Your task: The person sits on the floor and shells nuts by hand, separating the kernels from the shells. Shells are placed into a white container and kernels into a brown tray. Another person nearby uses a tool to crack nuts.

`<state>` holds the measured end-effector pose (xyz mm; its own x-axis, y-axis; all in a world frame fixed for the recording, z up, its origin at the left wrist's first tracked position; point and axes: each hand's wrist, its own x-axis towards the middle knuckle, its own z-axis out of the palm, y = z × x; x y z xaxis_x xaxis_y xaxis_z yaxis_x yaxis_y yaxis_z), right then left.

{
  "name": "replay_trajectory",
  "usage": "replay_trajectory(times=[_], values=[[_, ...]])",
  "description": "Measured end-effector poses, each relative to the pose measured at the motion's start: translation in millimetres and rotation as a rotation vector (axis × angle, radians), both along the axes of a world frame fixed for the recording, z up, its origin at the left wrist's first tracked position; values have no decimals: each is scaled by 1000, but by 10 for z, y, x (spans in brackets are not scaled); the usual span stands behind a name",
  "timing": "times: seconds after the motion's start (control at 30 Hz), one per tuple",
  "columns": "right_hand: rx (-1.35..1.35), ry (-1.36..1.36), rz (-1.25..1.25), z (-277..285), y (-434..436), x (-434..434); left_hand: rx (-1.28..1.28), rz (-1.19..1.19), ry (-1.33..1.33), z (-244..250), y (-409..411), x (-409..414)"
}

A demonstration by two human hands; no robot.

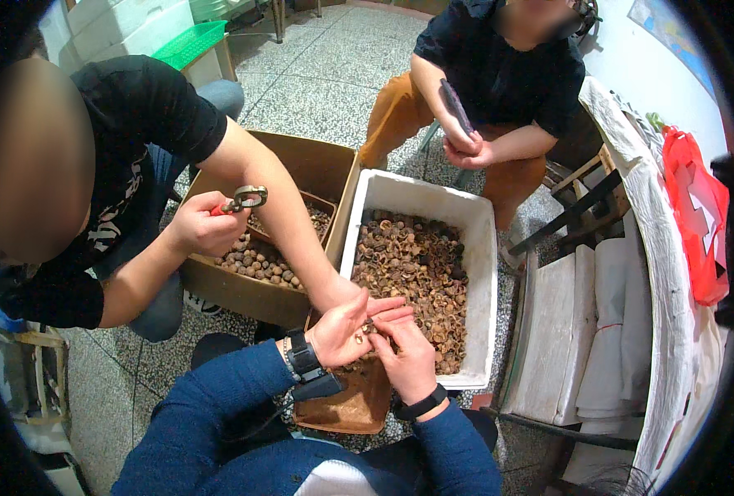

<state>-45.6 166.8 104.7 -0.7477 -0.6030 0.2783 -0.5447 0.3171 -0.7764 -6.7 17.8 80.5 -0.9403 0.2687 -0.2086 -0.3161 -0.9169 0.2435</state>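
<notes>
My left hand [341, 335] is held palm up, with small pieces of cracked nut [362, 335] in it. My right hand [409, 354] meets it from the right, its thumb and fingertips pinched on a nut piece over the palm. Both hands are above the near left corner of a white foam box [490, 297] full of broken nut shells [410, 266]. Below them sits a brown rectangular basket [342, 406], partly covered by my hands. A co-worker's forearm [286, 211] reaches in just beyond my left hand; that co-worker's hand is partly hidden.
A cardboard box [249, 301] at left holds whole nuts [261, 266] and a smaller container [323, 208]. The co-worker's other hand grips a red-handled nutcracker [246, 197]. Opposite, another person holds a phone [455, 105]. A rack with white boards [550, 335] stands at right.
</notes>
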Motion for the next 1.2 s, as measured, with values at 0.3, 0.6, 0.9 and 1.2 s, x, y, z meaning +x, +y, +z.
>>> replay_trajectory(times=[0.3,0.6,0.9,1.2], values=[[38,51,-37,-21,-7,29,-51,-27,-12,49,32,12],[39,-19,-39,23,-4,50,-16,-26,-21,2,33,26],[-512,-1071,-64,106,112,-159,-141,-40,-248,-107,3,60],[-949,-1533,244,175,283,-288,-386,-31,-378,-235,1,79]])
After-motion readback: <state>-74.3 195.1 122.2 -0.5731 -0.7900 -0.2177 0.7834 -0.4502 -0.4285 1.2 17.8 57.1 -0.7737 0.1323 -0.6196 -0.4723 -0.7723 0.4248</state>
